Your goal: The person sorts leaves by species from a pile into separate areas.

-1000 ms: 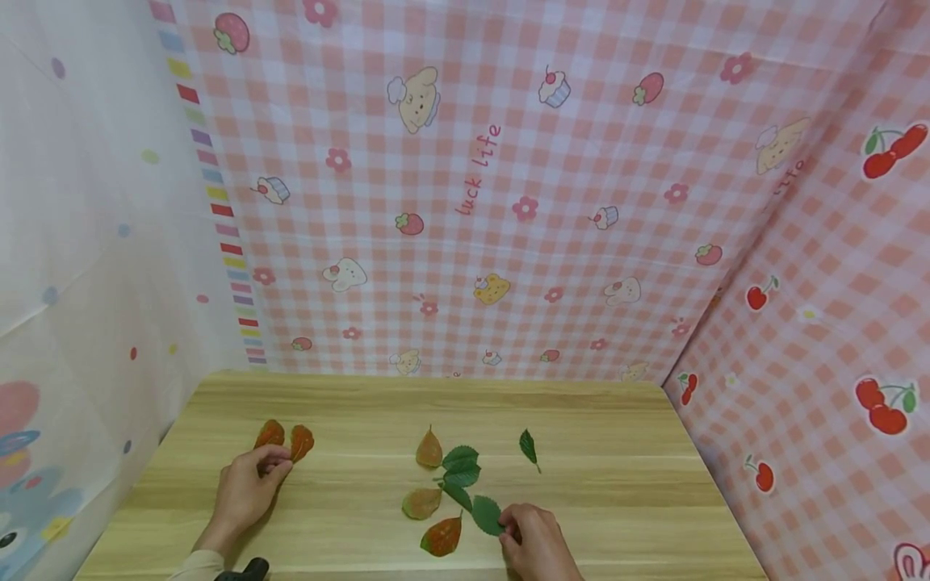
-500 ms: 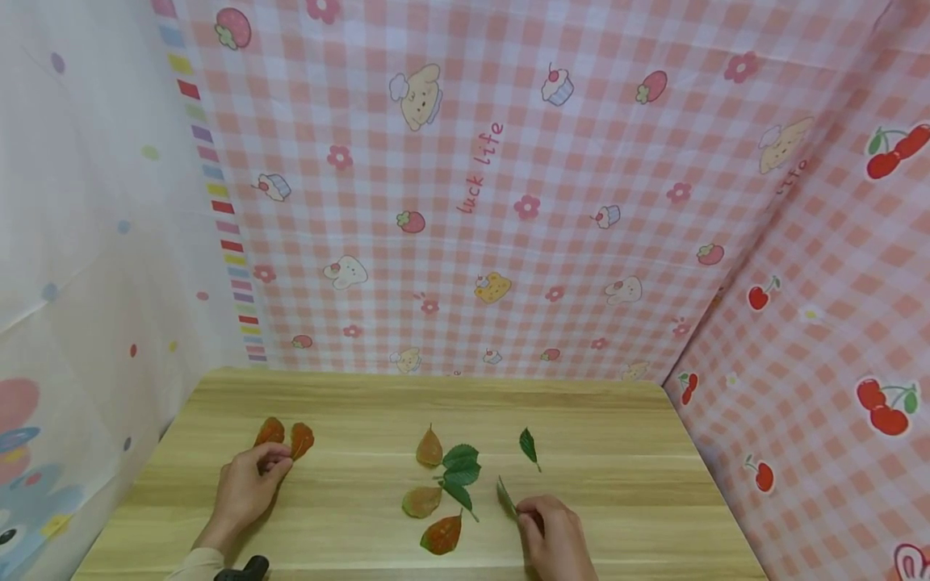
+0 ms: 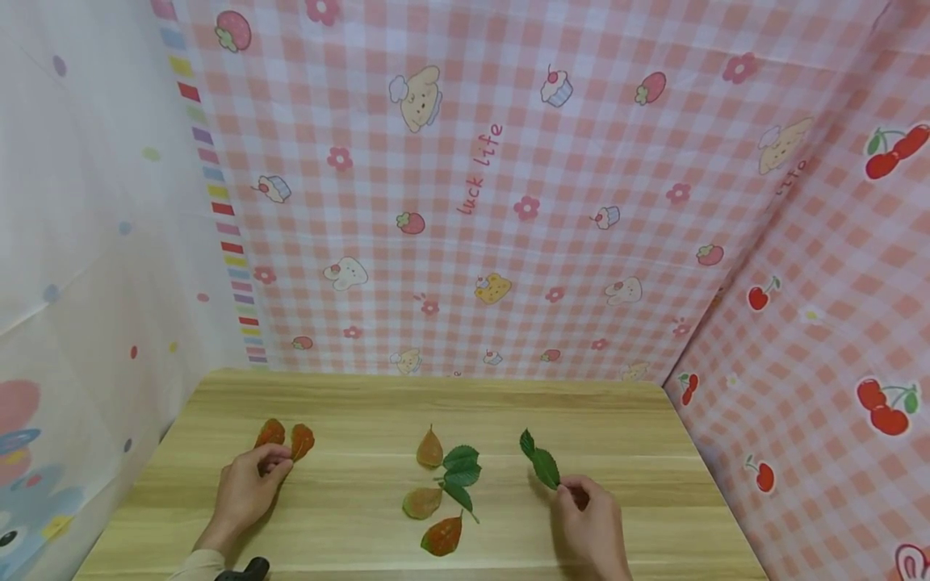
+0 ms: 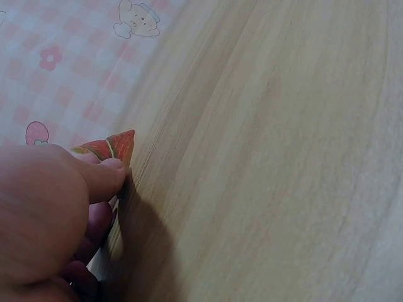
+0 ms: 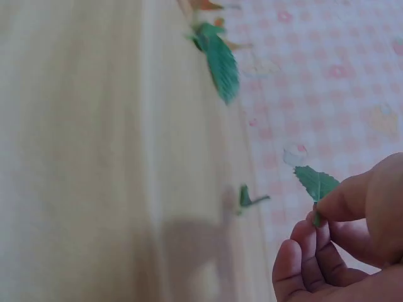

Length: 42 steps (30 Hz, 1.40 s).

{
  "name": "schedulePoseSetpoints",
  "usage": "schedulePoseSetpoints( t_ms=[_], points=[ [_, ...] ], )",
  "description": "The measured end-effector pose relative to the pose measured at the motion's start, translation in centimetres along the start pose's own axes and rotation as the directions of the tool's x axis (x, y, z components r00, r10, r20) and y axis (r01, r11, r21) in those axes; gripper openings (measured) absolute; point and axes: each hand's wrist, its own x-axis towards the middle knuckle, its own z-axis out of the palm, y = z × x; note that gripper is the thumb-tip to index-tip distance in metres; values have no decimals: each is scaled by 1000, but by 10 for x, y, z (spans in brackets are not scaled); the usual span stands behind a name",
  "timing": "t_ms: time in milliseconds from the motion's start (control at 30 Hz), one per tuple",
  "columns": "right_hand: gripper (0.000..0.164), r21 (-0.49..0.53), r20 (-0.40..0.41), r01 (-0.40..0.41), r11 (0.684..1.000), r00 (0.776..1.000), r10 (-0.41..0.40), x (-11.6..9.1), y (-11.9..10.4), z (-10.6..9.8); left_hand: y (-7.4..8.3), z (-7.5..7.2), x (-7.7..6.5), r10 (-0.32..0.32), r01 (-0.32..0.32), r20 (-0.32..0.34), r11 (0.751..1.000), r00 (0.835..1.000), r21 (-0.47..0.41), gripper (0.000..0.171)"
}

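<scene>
The right hand (image 3: 592,518) pinched a green leaf (image 3: 546,469), probably mid-placement by a smaller leaf (image 3: 526,441), calling for gentle lowering; the left hand (image 3: 247,482) held a red leaf (image 3: 302,440) pinched

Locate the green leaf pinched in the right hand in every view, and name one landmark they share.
Head: the green leaf is right of centre, low in the picture, pinched by the right hand.
Left wrist: not in it.
Right wrist: the leaf is right of centre, just below mid-height.
Shared landmark: the pink checked cloth, upper left in left wrist, right side in right wrist.
</scene>
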Motion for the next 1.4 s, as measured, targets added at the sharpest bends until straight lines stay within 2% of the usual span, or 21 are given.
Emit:
schedulePoseSetpoints(
  t_ms=[133,367,533,700,867,1033,1267,1400],
  points=[
    [9,13,-41,-38,999,998,39,12,3,-8,1,0,0,7,-7,-5,1000,1000,1,10],
    [13,-13,-52,-67,998,996,66,32,8,-10,1,-1,0,-7,7,10,1000,1000,0,10],
    [13,-67,-20,-52,996,999,51,44,13,-5,-2,0,-1,9,-9,4,1000,1000,-10,10],
    [14,-113,10,-44,993,999,46,52,18,3,-8,3,-1,32,-33,-32,999,999,-39,8],
    [13,-135,11,-60,989,998,62,55,20,10,-6,3,0,7,-8,-21,999,1000,-32,9],
    [13,-187,-21,-52,981,999,49,57,25,16,-1,0,0,-10,10,5,1000,1000,-4,10],
    [15,-219,-123,-19,976,992,-9,61,29,24,0,1,-1,-18,18,-5,1000,1000,-2,9],
    [15,-210,-126,-31,977,992,5,61,29,24,-2,2,-1,-5,5,-15,1000,1000,-4,9]
  ],
)
